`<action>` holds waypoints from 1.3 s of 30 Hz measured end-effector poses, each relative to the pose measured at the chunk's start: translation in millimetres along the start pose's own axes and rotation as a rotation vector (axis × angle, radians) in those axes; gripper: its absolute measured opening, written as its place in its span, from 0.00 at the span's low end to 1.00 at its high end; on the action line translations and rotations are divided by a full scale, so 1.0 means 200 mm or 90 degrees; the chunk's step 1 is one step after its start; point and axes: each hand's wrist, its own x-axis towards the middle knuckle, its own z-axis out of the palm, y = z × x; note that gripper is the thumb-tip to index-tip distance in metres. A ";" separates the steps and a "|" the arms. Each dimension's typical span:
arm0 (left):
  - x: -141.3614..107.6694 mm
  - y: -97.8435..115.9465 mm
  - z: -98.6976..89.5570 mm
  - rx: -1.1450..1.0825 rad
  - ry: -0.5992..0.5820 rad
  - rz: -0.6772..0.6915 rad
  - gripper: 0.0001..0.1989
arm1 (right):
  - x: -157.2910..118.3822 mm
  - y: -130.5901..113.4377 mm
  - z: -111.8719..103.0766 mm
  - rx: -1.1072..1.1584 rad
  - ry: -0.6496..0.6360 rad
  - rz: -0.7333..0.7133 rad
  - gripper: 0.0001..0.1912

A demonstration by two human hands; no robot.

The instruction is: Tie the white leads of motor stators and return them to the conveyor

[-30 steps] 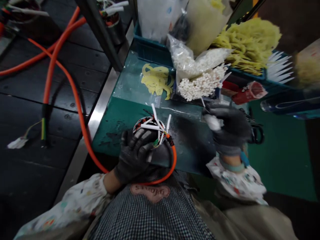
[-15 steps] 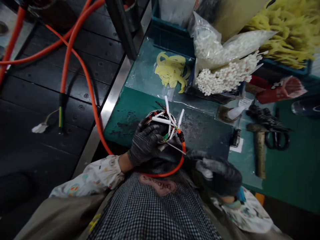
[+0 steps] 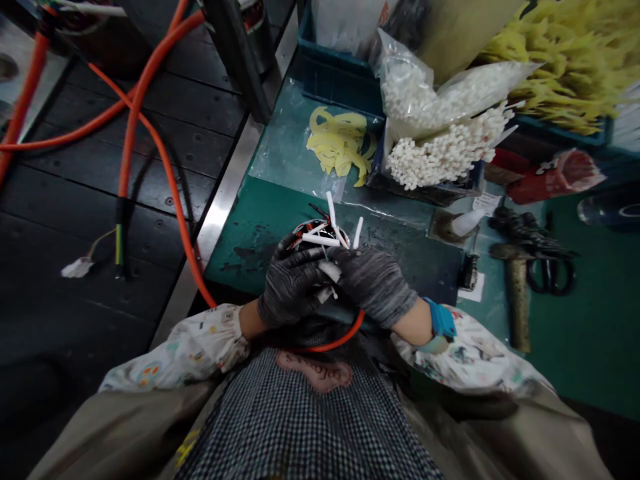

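Green workbench (image 3: 240, 263) fills my feed, with one blue crate (image 3: 335, 80) at 12 o'clock, one pair of black scissors (image 3: 550, 279) at 3 o'clock and one orange cable (image 3: 167, 173) curving round from 9 o'clock to 6 o'clock. The wire bundle (image 3: 317, 235) sits at the centre of my view, just over the bench's near edge, with at least four white sleeves (image 3: 331, 210) sticking out of it. My two dark-gloved hands are together there, the left hand (image 3: 290, 287) clamped on the bundle and the right hand (image 3: 375, 279) closed on one white sleeve (image 3: 329, 271).
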 end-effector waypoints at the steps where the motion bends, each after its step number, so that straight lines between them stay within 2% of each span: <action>1: 0.00 0.00 0.00 -0.010 -0.004 -0.004 0.07 | 0.03 -0.01 -0.02 0.005 -0.035 0.001 0.09; 2: 0.00 0.00 0.00 -0.018 -0.005 -0.005 0.06 | 0.05 -0.02 -0.03 0.026 -0.049 -0.002 0.08; 4: 0.01 0.00 0.00 -0.028 0.013 0.001 0.04 | 0.06 -0.01 -0.05 0.123 -0.011 -0.005 0.10; 7: 0.03 0.00 -0.01 -0.029 0.033 0.030 0.05 | 0.03 0.04 -0.08 0.386 0.055 -0.003 0.17; 9: 0.03 0.00 -0.02 -0.017 0.013 0.036 0.13 | 0.01 0.07 -0.10 0.520 -0.001 -0.017 0.20; 11: 0.03 -0.01 -0.02 -0.006 -0.007 0.034 0.16 | -0.01 0.09 -0.11 0.565 -0.066 -0.028 0.17; 13: 0.02 -0.02 -0.02 -0.009 -0.010 0.029 0.12 | -0.03 0.10 -0.10 0.561 -0.049 -0.019 0.11; 15: 0.02 -0.03 -0.01 -0.023 0.000 0.025 0.04 | -0.04 0.11 -0.07 0.549 0.030 0.003 0.06; 18: 0.02 -0.03 0.00 -0.043 0.003 0.024 0.03 | -0.06 0.11 -0.02 0.539 0.110 0.020 0.05; 23: 0.03 -0.03 -0.01 -0.025 -0.003 0.042 0.05 | -0.05 0.12 0.00 0.505 0.096 0.013 0.07; 29: 0.01 -0.04 0.00 -0.002 -0.046 0.001 0.01 | -0.05 0.14 -0.01 0.458 0.074 -0.029 0.07; 34: 0.03 -0.02 -0.02 0.001 -0.026 0.000 0.07 | -0.11 0.11 0.01 0.372 0.085 -0.164 0.09; 37: 0.04 0.00 -0.04 -0.022 -0.029 0.006 0.10 | -0.17 0.11 0.04 0.353 0.061 -0.125 0.09; 39: 0.05 -0.01 -0.04 -0.034 -0.037 0.016 0.07 | -0.22 0.12 0.06 0.340 0.063 -0.104 0.09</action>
